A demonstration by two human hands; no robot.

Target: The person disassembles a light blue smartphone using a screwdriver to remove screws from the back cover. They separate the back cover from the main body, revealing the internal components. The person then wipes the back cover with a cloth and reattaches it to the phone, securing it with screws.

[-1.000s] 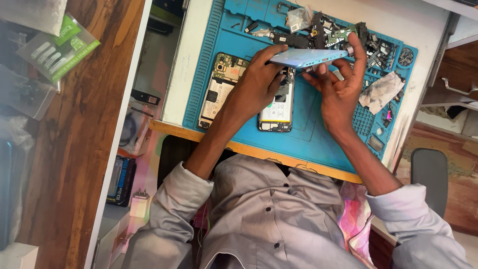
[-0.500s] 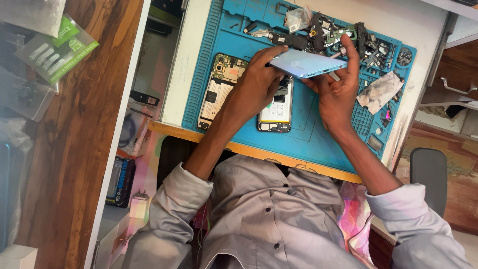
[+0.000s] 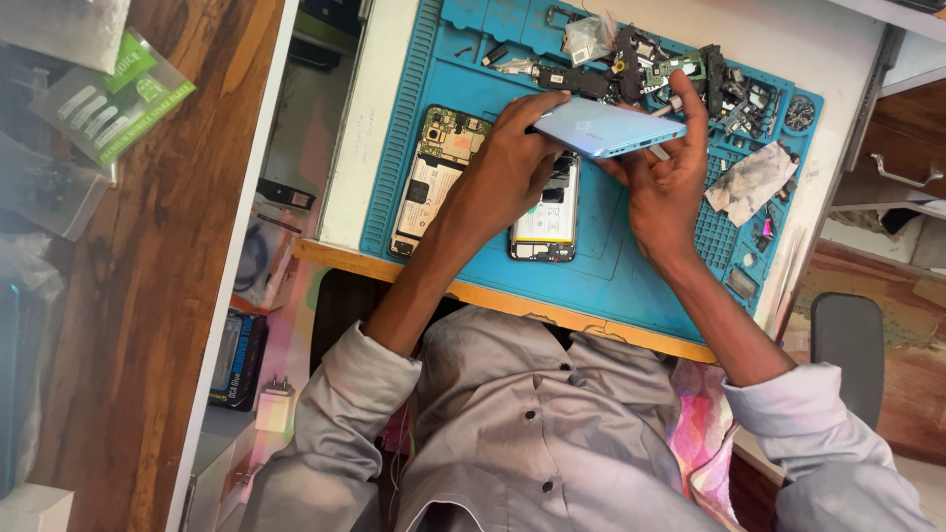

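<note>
Above the blue work mat (image 3: 631, 286), the person holds a light blue phone back cover (image 3: 606, 126) up in the air with both hands. The left hand (image 3: 507, 163) is curled around the near end of the cover, with its fingers pressing on the edge. The right hand (image 3: 665, 187) cups the other end from below, and its thumb reaches up past the far edge. Both hands are closed on the cover, so it sits right between them, tilted a little.

It looks like the step of checking or fitting the cover. The next move would call for a soft, steady push along the edges, so nothing bends or snaps.

Under the hands, two opened phones lie flat on the mat: one (image 3: 434, 177) to the left and one (image 3: 547, 222) partly hidden below the cover. Small loose parts (image 3: 670, 69) sit piled at the far side of the mat.
</note>
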